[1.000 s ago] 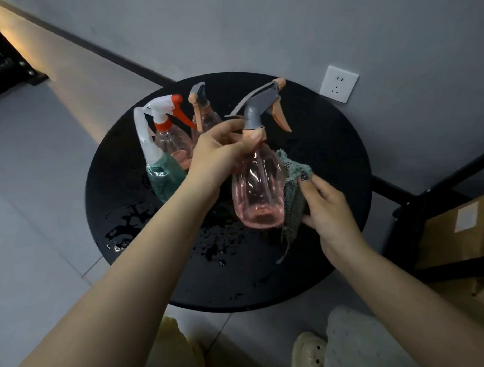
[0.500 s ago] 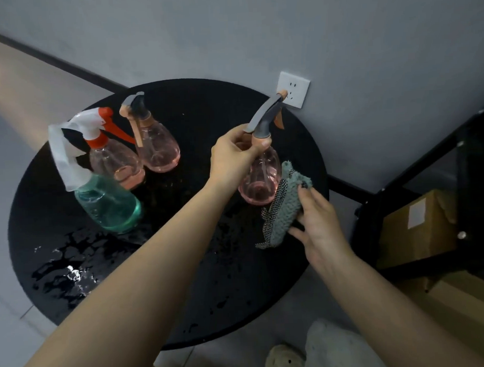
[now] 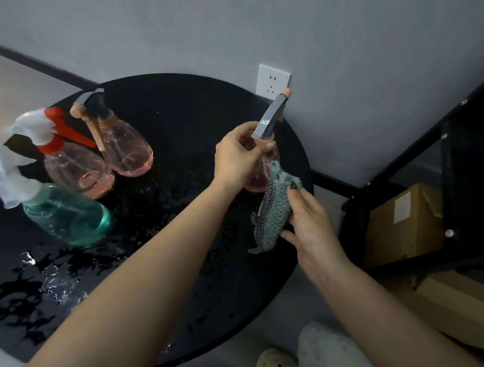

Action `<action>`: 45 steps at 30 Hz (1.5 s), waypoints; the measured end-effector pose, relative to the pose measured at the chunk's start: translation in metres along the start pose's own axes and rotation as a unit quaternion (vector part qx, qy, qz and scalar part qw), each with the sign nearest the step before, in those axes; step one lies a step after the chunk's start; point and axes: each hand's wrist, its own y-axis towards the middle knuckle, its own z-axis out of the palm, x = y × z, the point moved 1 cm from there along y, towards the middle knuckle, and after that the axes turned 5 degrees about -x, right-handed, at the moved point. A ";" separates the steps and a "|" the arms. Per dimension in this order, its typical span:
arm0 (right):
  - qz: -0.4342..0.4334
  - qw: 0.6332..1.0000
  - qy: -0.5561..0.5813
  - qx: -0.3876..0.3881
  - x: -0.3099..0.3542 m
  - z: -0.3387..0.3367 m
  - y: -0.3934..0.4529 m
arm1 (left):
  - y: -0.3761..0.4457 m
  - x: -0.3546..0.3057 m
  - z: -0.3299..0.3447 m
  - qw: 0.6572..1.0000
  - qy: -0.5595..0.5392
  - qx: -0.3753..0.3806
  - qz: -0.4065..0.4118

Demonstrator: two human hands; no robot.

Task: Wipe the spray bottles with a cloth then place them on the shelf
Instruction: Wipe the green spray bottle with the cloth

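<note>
Your left hand (image 3: 238,153) grips the pink bottle (image 3: 262,169) by its neck, right hand (image 3: 309,225) fingers clamped on the cloth (image 3: 274,209). Three bottles (image 3: 124,149) remain on the wet table (image 3: 194,108); none visibly shelved.

So I count four spray bottles: three pink ones (image 3: 128,151) (image 3: 78,168) (image 3: 262,166), one teal one (image 3: 69,214), plus one cloth (image 3: 274,209), one wall socket (image 3: 273,80), and one cardboard box (image 3: 401,221).

The left hand (image 3: 238,153) and cloth (image 3: 274,207) hide much of the pink bottle (image 3: 258,181); the white sprayer (image 3: 4,175) blurs at the edge.
</note>
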 end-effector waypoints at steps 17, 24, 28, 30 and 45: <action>-0.019 0.998 -0.008 0.062 0.003 0.037 -0.023 | -0.048 -0.005 -0.106 0.991 0.129 -0.006 0.013; -0.023 0.994 -0.033 0.101 0.000 0.066 -0.041 | -0.078 -0.007 -0.176 0.982 0.171 -0.077 -0.022; -0.026 0.991 -0.054 0.120 -0.004 0.083 -0.050 | -0.096 0.001 -0.219 0.960 0.223 -0.152 -0.073; -0.025 0.989 -0.064 0.129 -0.007 0.091 -0.053 | -0.103 0.008 -0.239 0.943 0.251 -0.192 -0.101; -0.036 0.981 -0.109 0.153 -0.016 0.112 -0.060 | -0.080 0.029 -0.250 0.927 0.191 -0.302 -0.112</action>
